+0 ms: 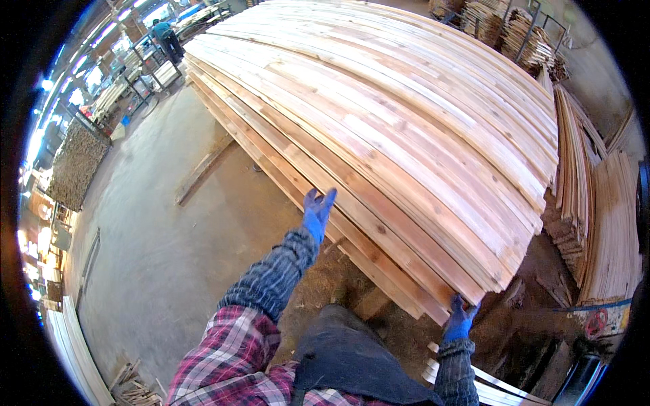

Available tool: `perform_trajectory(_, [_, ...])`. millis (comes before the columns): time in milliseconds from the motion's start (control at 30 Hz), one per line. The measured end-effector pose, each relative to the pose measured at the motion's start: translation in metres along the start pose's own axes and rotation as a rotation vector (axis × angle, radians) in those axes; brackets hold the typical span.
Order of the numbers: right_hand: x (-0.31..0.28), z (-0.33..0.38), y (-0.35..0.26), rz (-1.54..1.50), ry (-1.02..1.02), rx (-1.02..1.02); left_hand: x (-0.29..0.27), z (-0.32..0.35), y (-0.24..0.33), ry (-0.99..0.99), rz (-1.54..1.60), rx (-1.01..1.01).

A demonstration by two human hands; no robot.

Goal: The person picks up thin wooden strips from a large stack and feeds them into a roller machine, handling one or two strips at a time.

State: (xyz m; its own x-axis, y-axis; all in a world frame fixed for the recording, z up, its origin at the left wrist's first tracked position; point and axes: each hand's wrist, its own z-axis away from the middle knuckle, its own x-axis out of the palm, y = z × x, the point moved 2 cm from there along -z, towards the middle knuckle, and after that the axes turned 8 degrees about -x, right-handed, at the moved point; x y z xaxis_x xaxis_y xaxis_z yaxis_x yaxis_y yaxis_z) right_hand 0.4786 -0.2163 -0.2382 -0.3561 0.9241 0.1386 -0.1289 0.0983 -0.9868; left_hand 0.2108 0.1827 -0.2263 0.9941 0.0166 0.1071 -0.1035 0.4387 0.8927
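Note:
A large stack of long, pale wooden boards [406, 142] fills the middle and upper right, with its near side stepped. My left hand [318, 213], in a blue glove, is at the stack's left edge. Its fingers are spread and touch the side of an outer board [379, 227]. At the near right end, my right hand [460, 319], also gloved in blue, grips a wooden board by its end, the fingertips showing over the top. The undersides of the boards by both hands are hidden.
Bundled boards [606, 223] lean along the right, and more wood piles [525, 37] stand at the back right. A timber beam [203, 169] lies on the concrete floor to the left. Far off at upper left, another person [164, 39] stands near racks. Wood scraps [135, 386] lie at lower left.

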Motion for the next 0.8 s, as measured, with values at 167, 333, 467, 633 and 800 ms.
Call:
perform_trajectory(167, [-0.001, 0.002, -0.01, 0.207, -0.008, 0.116, -0.028, -0.109, 0.002, -0.126, 0.277, -0.402])
perform_trajectory(333, [-0.008, 0.03, -0.011, 0.169, -0.058, 0.106, -0.023, -0.087, 0.014, -0.192, 0.43, -0.585])
perform_trajectory(467, [-0.009, 0.034, -0.041, 0.938, -0.399, -0.387, -0.038, -0.081, 0.006, -0.291, 0.464, -0.602])
perform_trajectory(633, [0.15, 0.027, -0.135, 0.936, -1.057, -0.046, -0.046, -0.016, 0.018, -0.425, 0.375, -0.664])
perform_trajectory(800, [0.358, 0.005, -0.068, 0.51, -1.518, -0.002, -0.028, 0.08, -0.034, -0.882, 0.299, -0.713])
